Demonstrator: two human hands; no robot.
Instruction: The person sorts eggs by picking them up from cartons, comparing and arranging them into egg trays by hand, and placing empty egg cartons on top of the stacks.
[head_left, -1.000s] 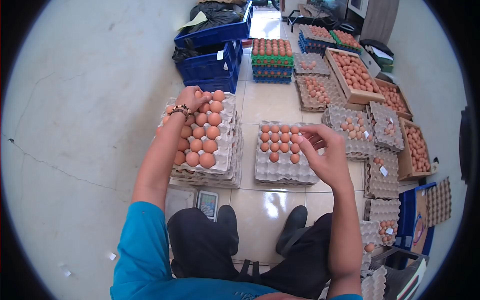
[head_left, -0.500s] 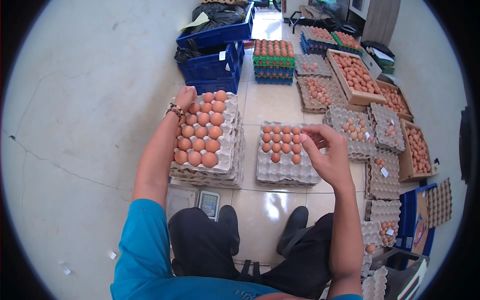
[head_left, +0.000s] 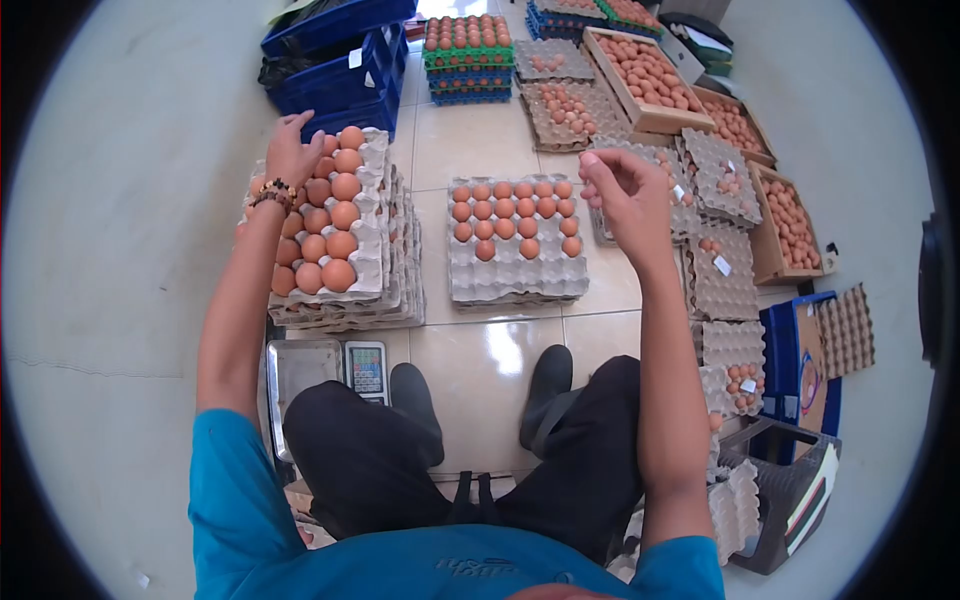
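My left hand [head_left: 292, 152] is at the far left part of a cardboard tray of brown eggs [head_left: 338, 243], which tops a tall stack of trays. Its fingers are stretched out and apart, with no egg visible in them. To the right, my right hand [head_left: 628, 195] hovers beside a lower tray stack, its fingers curled and thumb near the index finger; no egg shows in it. That lower stack's top tray [head_left: 515, 272] carries several rows of brown eggs [head_left: 505, 208] at its far side, with bare cups at the near side.
Blue crates [head_left: 340, 85] stand behind the left stack. Farther back are stacked green and blue plastic egg trays [head_left: 468, 62]. Wooden boxes of eggs [head_left: 650, 85] and more cardboard trays [head_left: 722, 275] line the right side. A scale [head_left: 367, 368] lies by my left boot [head_left: 415, 415].
My view has shifted, so the stacks appear farther left and higher. My left hand's fingers have gone from curled to stretched out. My right hand has moved away from the lower tray's eggs.
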